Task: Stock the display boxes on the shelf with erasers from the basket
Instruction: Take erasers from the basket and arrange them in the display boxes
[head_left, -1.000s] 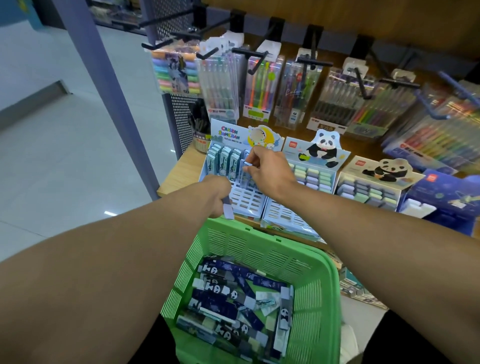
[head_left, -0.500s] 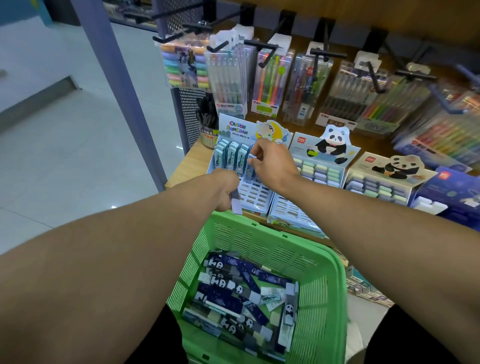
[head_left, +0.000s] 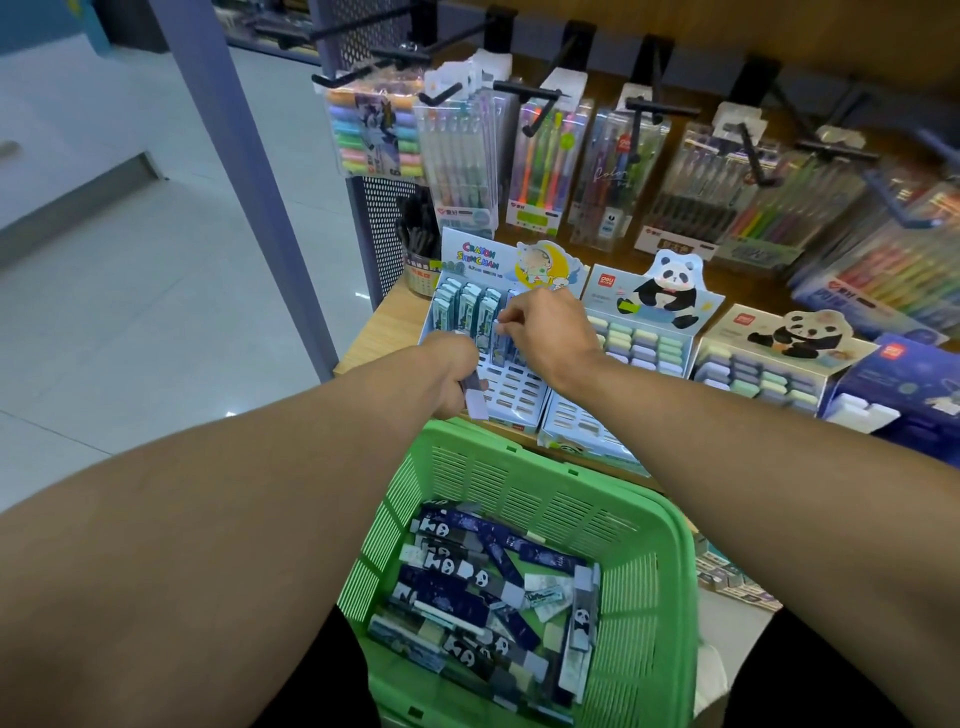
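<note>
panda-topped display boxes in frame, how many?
2: panda box right of the Crayon Shin-chan box; second panda box further right. More may sit out of frame.

Green basket (head_left: 639, 525), navy panda erasers (head_left: 467, 577)

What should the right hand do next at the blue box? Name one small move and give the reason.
Probably push the eraser pinched by the right hand down into its slot in the blue display box, then release. It sits beside the filled back slots; front slots are empty, and the left hand holds another.
</note>
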